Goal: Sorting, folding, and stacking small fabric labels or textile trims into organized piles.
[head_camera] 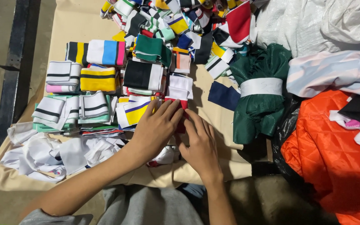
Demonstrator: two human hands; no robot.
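Note:
My left hand (155, 130) and my right hand (200, 146) lie flat, side by side, on a beige cloth-covered table (73, 25). Between and under the fingers is a red and white knit band (181, 109), pressed down by both hands. Just left of my left hand lies a white, yellow and blue striped band (133, 111). Folded striped bands sit in rows beyond the hands: yellow and black (98, 79), black and white (143, 76), green (151, 49).
A loose heap of mixed coloured bands (180, 21) fills the table's far end. A green fabric bundle with a white band (260, 91) lies right of the hands, orange quilted fabric (334, 154) further right. White scraps (46, 154) lie at the near left.

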